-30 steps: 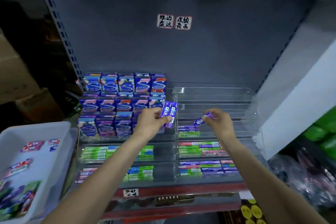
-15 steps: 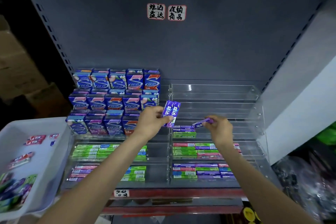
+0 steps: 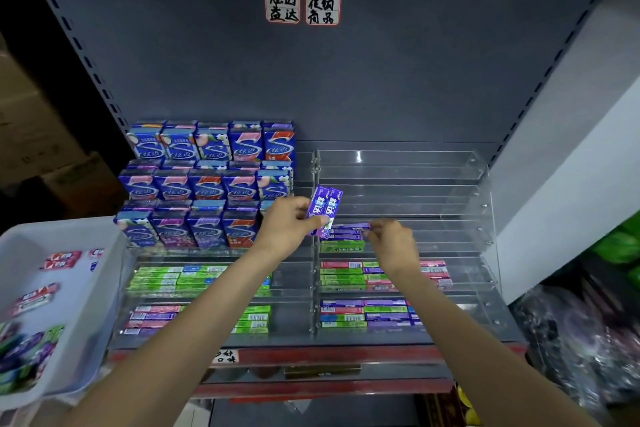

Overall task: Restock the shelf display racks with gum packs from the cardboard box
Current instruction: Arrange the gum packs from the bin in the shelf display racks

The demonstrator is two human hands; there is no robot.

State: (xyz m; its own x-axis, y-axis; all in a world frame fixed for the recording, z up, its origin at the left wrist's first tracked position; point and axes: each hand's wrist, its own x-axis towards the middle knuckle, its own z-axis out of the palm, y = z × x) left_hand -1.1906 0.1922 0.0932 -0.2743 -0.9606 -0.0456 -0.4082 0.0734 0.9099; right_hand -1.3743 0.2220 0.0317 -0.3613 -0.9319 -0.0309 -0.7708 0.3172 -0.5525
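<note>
The left hand (image 3: pixel 289 224) gripped a few purple gum packs (image 3: pixel 325 207) upright, its fingers curled round them, in front of the clear rack (image 3: pixel 450 215) on the shelf (image 3: pixel 346 354). The right hand (image 3: pixel 393 243) pinched one purple pack (image 3: pixel 351 227) by its end, holding it flat on the short stack of packs (image 3: pixel 341 241) in the rack's middle tier. A white tray (image 3: pixel 86 291) of loose packs sat at the left, beside the stacked blue boxes (image 3: pixel 207 184).
</note>
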